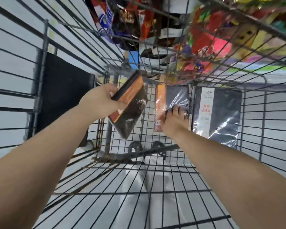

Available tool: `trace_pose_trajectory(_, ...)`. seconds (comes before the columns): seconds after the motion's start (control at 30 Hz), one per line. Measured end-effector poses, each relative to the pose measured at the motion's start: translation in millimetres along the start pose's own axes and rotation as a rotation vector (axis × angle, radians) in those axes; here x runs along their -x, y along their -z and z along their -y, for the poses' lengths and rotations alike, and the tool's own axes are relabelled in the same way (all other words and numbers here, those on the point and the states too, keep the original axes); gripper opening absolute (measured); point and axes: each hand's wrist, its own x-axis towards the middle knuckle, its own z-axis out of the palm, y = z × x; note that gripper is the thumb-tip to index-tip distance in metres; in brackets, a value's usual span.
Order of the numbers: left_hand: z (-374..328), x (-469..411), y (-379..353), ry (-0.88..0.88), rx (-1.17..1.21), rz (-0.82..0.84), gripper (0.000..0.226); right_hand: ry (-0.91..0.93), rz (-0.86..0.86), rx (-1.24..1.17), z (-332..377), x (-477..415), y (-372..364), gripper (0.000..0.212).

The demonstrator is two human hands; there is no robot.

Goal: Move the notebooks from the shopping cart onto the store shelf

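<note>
I look down into a wire shopping cart. My left hand grips a black notebook with an orange band, wrapped in clear plastic and lifted off the cart floor, tilted. My right hand rests on a second black-and-orange notebook that lies flat on the cart floor, fingers curled over its right edge. A larger black notebook with a white strip and red lettering lies flat to its right. The store shelf is not visible.
A black panel hangs against the cart's left wall. Beyond the cart's far end lie colourful packaged goods and dark snack bags. Cart wheels and pale floor tiles show through the wire floor.
</note>
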Motion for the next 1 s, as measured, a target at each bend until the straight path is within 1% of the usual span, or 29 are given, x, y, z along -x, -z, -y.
trace_pose_trajectory(0.07,6.1,-3.7,-3.6,-0.007,0.029,0.012,0.033,0.099,-0.032,0.046,-2.8,-1.1,-2.6,0.058)
trace_pose_trajectory(0.13,10.7,-6.8,-3.4,-0.015,0.038,0.006,0.031,0.186,-0.066,0.049,-6.6,-2.9,-2.4,0.052)
trace_pose_trajectory(0.2,16.6,-9.6,-1.4,-0.007,0.031,-0.003,0.026,0.185,-0.133,-0.019,-5.4,-5.2,-1.3,0.048)
trace_pose_trajectory(0.23,19.8,-10.9,-0.3,0.005,0.036,-0.011,0.025,0.141,-0.17,-0.081,-2.3,-7.3,-1.3,0.05)
trace_pose_trajectory(0.27,23.3,-12.5,0.6,0.014,0.034,-0.021,0.026,0.071,-0.203,-0.146,2.2,-10.5,-1.1,0.056)
trace_pose_trajectory(0.3,26.1,-13.7,1.4,0.021,0.019,-0.029,0.027,-0.017,-0.215,-0.197,6.7,-13.8,-0.9,0.067)
trace_pose_trajectory(0.37,29.4,-14.3,2.8,0.028,-0.012,-0.039,0.028,-0.187,-0.165,-0.245,12.6,-20.3,2.0,0.093)
trace_pose_trajectory(0.4,30.2,-14.2,3.4,0.03,-0.018,-0.041,0.029,-0.236,-0.127,-0.25,13.0,-23.2,4.4,0.103)
trace_pose_trajectory(0.47,29.0,-12.7,4.5,0.022,-0.018,-0.049,0.029,-0.255,-0.114,-0.204,11.2,-25.9,10.5,0.116)
trace_pose_trajectory(0.53,26.0,-8.3,6.4,0.006,-0.029,-0.056,0.029,-0.243,-0.177,-0.12,8.6,-22.7,16.2,0.121)
trace_pose_trajectory(0.57,23.4,-4.4,8.6,0.002,-0.036,-0.058,0.029,-0.244,-0.204,-0.096,7.6,-20.7,19.5,0.118)
trace_pose_trajectory(0.6,20.7,-0.2,11.1,-0.003,-0.04,-0.059,0.029,-0.251,-0.212,-0.102,6.8,-18.9,24.2,0.11)
trace_pose_trajectory(0.63,16.7,6.1,14.9,-0.006,-0.042,-0.057,0.029,-0.254,-0.194,-0.146,5.1,-17.6,28.7,0.097)
trace_pose_trajectory(0.7,8.1,20.3,24.2,-0.014,-0.054,-0.054,0.029,-0.221,-0.102,-0.289,2.2,-7.8,41.3,0.062)
trace_pose_trajectory(0.73,3.6,27.9,29.3,-0.02,-0.062,-0.057,0.029,-0.179,-0.065,-0.356,0.6,1.0,47.9,0.05)
trace_pose_trajectory(0.77,-2.3,38.0,35.5,-0.029,-0.07,-0.059,0.028,-0.141,-0.046,-0.404,-0.8,12.3,53.6,0.044)
trace_pose_trajectory(0.87,-18.2,71.1,55.1,-0.065,-0.054,-0.089,0.027,-0.067,-0.111,-0.436,-8.3,55.8,76.7,0.037)
trace_pose_trajectory(0.93,-32.5,101.0,69.6,-0.115,-0.019,-0.13,0.027,-0.062,-0.144,-0.52,-17.6,89.3,96.3,0.028)
trace_pose_trajectory(1.0,-47.6,133.6,81.7,-0.167,0.031,-0.171,0.025,-0.085,-0.183,-0.644,-30.7,119.1,111.0,0.034)
